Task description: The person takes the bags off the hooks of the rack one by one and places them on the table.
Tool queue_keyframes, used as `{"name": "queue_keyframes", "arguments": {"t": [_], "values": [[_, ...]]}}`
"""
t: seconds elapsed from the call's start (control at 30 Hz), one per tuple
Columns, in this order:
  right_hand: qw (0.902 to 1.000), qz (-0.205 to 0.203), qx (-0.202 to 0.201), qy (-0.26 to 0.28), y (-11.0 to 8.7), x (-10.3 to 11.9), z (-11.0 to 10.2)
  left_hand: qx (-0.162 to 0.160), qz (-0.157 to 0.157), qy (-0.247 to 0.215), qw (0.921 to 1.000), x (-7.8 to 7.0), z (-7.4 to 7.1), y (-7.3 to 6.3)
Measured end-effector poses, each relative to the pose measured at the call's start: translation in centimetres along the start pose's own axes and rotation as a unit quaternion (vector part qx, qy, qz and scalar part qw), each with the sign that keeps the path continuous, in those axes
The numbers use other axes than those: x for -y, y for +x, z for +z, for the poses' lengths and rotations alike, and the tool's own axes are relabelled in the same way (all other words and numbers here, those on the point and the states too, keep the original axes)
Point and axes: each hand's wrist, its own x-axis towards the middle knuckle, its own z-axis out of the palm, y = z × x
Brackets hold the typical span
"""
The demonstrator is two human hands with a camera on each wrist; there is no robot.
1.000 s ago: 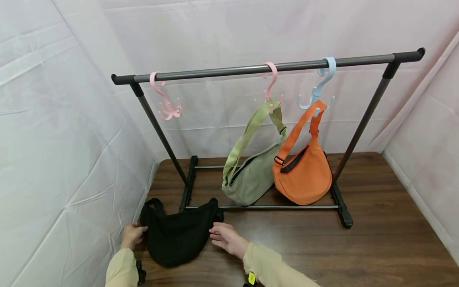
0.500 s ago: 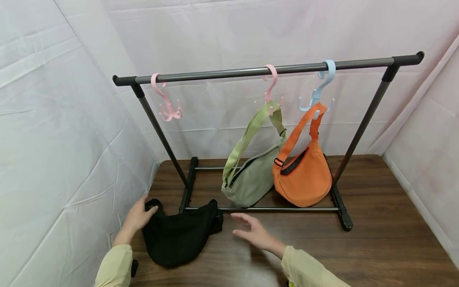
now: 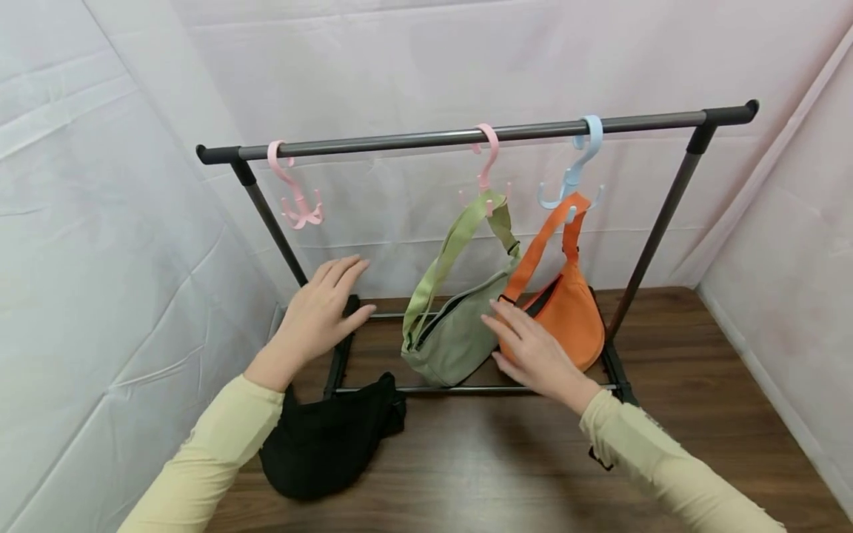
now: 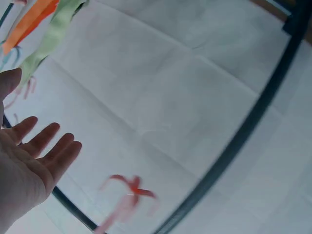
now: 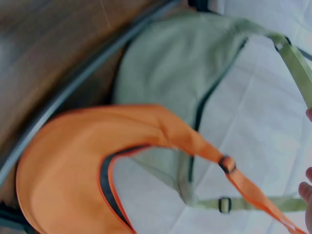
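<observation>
My left hand (image 3: 316, 314) is raised above the black bag (image 3: 326, 444), fingers extended and holding nothing, below the left pink hook (image 3: 303, 203). My right hand (image 3: 536, 352), also holding nothing, overlaps the orange bag (image 3: 580, 318) in the head view, fingers stretched forward. That bag's strap hangs on the blue hook (image 3: 578, 166). Beside it the green bag (image 3: 460, 333) hangs by its strap from the middle pink hook (image 3: 489, 159). The black bag lies on the wooden floor at the rack's front left. In the right wrist view only fingertips (image 5: 306, 190) show at the edge.
A dark metal rack (image 3: 400, 141) stands across the scene, its top bar carrying the hooks and its lower bar (image 3: 466, 389) close to the brown wooden surface (image 3: 460, 474). White cloth walls (image 3: 133, 296) stand behind it and on both sides.
My left hand has left the black bag and risen toward the left pink hook. My right hand has moved up and right, in front of the orange bag. The black bag stays in place.
</observation>
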Motion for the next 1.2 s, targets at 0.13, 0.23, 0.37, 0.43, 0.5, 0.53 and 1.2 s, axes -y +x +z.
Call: {"name": "queue_keyframes", "arguments": {"t": [0.13,0.23,0.37,0.43,0.5,0.53,1.2], "values": [[0.9999,0.007,-0.013,-0.01,0.7,-1.1,-1.8,-0.02,0.048,0.003,0.9986,-0.9,-0.8,2.9],[0.9998,0.004,-0.015,-0.016,0.8,-1.5,-2.4,-0.027,0.072,0.01,0.997,-1.4,-1.0,4.4],[0.9997,0.005,-0.009,-0.02,0.7,-1.6,-2.4,-0.039,0.088,0.014,0.9952,-2.0,-1.1,5.8],[0.9997,0.007,-0.009,-0.023,0.8,-1.6,-2.5,-0.048,0.091,0.008,0.9946,-2.3,-1.0,6.6],[0.9996,0.008,-0.01,-0.025,0.9,-1.8,-2.5,-0.058,0.094,0.004,0.9939,-2.6,-0.8,7.4],[0.9996,0.007,-0.012,-0.026,1.0,-1.8,-2.6,-0.064,0.096,0.0,0.9934,-2.9,-0.8,7.9],[0.9996,0.01,0.007,-0.024,1.6,-2.4,-3.0,-0.178,0.141,-0.008,0.9737,-6.2,-0.5,17.1]]}}
